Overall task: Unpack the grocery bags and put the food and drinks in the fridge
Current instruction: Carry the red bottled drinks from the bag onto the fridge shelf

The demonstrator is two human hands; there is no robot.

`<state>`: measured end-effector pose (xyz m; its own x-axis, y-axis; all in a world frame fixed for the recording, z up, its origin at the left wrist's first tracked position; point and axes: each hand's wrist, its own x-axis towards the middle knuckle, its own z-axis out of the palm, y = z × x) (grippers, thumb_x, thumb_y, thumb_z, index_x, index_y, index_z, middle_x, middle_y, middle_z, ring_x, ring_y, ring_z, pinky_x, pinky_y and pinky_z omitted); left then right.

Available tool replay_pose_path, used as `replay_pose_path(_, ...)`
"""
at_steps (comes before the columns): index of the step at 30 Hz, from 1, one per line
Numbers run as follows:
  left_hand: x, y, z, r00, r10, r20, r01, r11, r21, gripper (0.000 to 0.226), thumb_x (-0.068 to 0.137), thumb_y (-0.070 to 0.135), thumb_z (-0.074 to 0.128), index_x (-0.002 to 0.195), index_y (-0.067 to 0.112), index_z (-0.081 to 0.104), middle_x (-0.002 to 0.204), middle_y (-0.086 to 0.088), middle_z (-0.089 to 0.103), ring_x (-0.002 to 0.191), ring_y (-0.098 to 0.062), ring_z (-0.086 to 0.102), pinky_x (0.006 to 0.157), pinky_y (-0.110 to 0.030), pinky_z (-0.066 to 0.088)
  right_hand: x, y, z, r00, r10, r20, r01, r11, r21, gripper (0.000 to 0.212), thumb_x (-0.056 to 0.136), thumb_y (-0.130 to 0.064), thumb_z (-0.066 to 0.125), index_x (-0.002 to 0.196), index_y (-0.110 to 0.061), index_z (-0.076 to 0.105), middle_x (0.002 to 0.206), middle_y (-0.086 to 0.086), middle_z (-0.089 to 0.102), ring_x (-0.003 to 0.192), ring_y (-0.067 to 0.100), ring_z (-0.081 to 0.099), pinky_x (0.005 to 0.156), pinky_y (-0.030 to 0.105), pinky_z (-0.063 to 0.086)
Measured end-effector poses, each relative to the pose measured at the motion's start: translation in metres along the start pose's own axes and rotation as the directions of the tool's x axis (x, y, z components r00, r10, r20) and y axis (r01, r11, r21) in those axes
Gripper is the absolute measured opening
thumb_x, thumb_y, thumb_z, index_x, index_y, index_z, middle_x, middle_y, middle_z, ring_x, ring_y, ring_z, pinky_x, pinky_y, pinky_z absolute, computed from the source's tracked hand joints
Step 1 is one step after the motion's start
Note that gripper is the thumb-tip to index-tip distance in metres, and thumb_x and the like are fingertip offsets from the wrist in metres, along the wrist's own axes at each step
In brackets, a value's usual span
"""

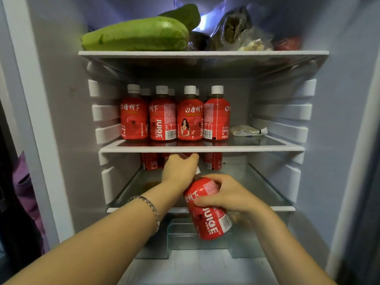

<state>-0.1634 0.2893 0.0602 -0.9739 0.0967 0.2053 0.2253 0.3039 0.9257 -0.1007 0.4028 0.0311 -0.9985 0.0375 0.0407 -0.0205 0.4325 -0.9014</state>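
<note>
Right hand (pixel 226 194) wraps the waist of a red-labelled plastic juice bottle (pixel 209 223), tilted above the lower glass shelf (pixel 285 208) at its front edge; left hand (pixel 178 167) reaches rearward, grip unclear. Full, rigid, likely slick: hold mid-body.

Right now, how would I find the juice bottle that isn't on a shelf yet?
Look in the open fridge, below the middle shelf with its row of upright red juice bottles. In front of the lower shelf, the right hand grips one red bottle. It alone is tilted, not standing on a shelf.
</note>
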Motion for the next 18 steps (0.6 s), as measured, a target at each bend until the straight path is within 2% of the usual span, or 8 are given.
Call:
replay_pose_path(1, 0.002, 0.001, 0.002, 0.999, -0.009, 0.037, 0.011, 0.999, -0.046, 0.023, 0.090, 0.033, 0.053, 0.075, 0.016, 0.055, 0.084, -0.007, 0.064, 0.085, -0.026, 0.062, 0.084, -0.037, 0.051, -0.002, 0.000, -0.005, 0.998, 0.005, -0.066, 0.000, 0.998, 0.066, 0.040, 0.070, -0.017, 0.080, 0.105, -0.020, 0.061, 0.090, -0.004, 0.068, 0.080, 0.009, 0.067, 0.070, 0.019, 0.057)
replay_pose_path(3, 0.006, -0.002, 0.007, 0.993, 0.014, 0.117, -0.027, 0.993, 0.115, 0.030, 0.094, 0.041, 0.043, 0.075, 0.020, 0.053, 0.085, -0.005, 0.064, 0.087, -0.026, 0.062, 0.087, -0.040, 0.051, -0.004, 0.005, -0.012, 0.968, 0.068, -0.242, -0.026, 0.984, 0.174, 0.029, 0.074, -0.017, 0.077, 0.096, -0.019, 0.059, 0.079, -0.005, 0.065, 0.067, 0.007, 0.063, 0.054, 0.012, 0.052)
replay_pose_path(5, 0.010, -0.012, 0.011, 0.984, 0.063, 0.168, -0.122, 0.922, 0.367, 0.031, 0.094, 0.042, 0.042, 0.087, 0.017, 0.059, 0.094, -0.006, 0.067, 0.090, -0.026, 0.063, 0.084, -0.035, 0.050, 0.001, 0.016, -0.016, 0.892, 0.153, -0.425, -0.035, 0.961, 0.274, 0.036, 0.071, -0.020, 0.079, 0.101, -0.013, 0.060, 0.082, 0.003, 0.068, 0.070, 0.017, 0.067, 0.066, 0.025, 0.058)
replay_pose_path(7, 0.015, -0.020, 0.020, 0.967, 0.133, 0.217, -0.232, 0.814, 0.533, 0.026, 0.094, 0.034, 0.045, 0.099, 0.015, 0.060, 0.101, -0.006, 0.066, 0.094, -0.026, 0.062, 0.078, -0.032, 0.046, 0.004, 0.023, -0.019, 0.784, 0.210, -0.584, -0.014, 0.947, 0.322, 0.045, 0.066, -0.026, 0.080, 0.104, -0.011, 0.060, 0.090, 0.007, 0.069, 0.079, 0.025, 0.068, 0.081, 0.040, 0.057)
replay_pose_path(10, 0.021, -0.022, 0.034, 0.922, 0.225, 0.314, -0.380, 0.673, 0.635, 0.021, 0.094, 0.027, 0.045, 0.106, 0.014, 0.058, 0.108, -0.008, 0.064, 0.099, -0.028, 0.060, 0.081, -0.034, 0.047, 0.009, 0.021, -0.029, 0.635, 0.166, -0.755, -0.085, 0.986, 0.146, 0.058, 0.063, -0.038, 0.079, 0.112, -0.018, 0.054, 0.102, 0.004, 0.062, 0.094, 0.026, 0.063, 0.085, 0.038, 0.052)
replay_pose_path(13, 0.030, -0.021, 0.051, 0.877, 0.272, 0.396, -0.479, 0.563, 0.674, 0.023, 0.094, 0.024, 0.045, 0.112, 0.013, 0.056, 0.117, -0.009, 0.060, 0.107, -0.028, 0.058, 0.086, -0.034, 0.046, 0.023, 0.027, -0.041, 0.556, 0.149, -0.817, -0.118, 0.988, 0.100, 0.068, 0.066, -0.039, 0.078, 0.123, -0.013, 0.051, 0.117, 0.010, 0.063, 0.106, 0.030, 0.061, 0.086, 0.034, 0.047)
replay_pose_path(16, 0.041, -0.019, 0.071, 0.824, 0.271, 0.497, -0.564, 0.472, 0.677, 0.031, 0.094, 0.017, 0.044, 0.123, 0.014, 0.053, 0.129, -0.009, 0.053, 0.117, -0.027, 0.053, 0.097, -0.035, 0.044, 0.049, 0.036, -0.051, 0.569, 0.095, -0.817, -0.139, 0.990, 0.018, 0.070, 0.073, -0.041, 0.074, 0.128, -0.011, 0.044, 0.120, 0.013, 0.062, 0.110, 0.032, 0.060, 0.088, 0.033, 0.047)
replay_pose_path(18, 0.047, -0.019, 0.081, 0.815, 0.240, 0.528, -0.574, 0.461, 0.677, 0.036, 0.093, 0.015, 0.043, 0.127, 0.017, 0.052, 0.132, -0.009, 0.052, 0.120, -0.028, 0.051, 0.102, -0.034, 0.041, 0.062, 0.035, -0.055, 0.557, 0.088, -0.826, -0.166, 0.986, -0.007, 0.068, 0.075, -0.043, 0.071, 0.127, -0.010, 0.042, 0.119, 0.015, 0.062, 0.107, 0.033, 0.062, 0.087, 0.035, 0.049)
